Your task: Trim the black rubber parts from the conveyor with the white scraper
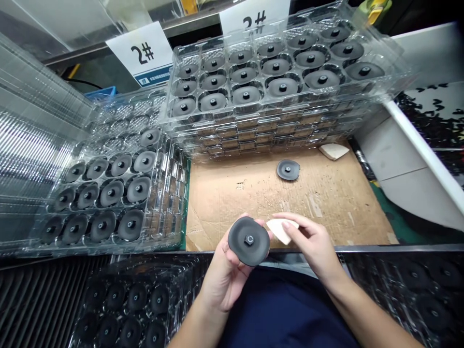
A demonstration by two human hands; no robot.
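Cards 2# [140, 52] and 3# [253, 17] stand behind clear trays [174, 50]. Left hand [226, 282] clasps a black disc [241, 241] in curled fingers; right hand [311, 244] pinches a pale pad [282, 231].

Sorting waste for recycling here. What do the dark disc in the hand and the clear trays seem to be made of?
The dark disc in the left hand looks like matte black rubber or moulded plastic: its surface is dull, with no shine, and the look cannot settle which. The stacked trays look like thin clear plastic, glossy and see-through, with pressed pockets.
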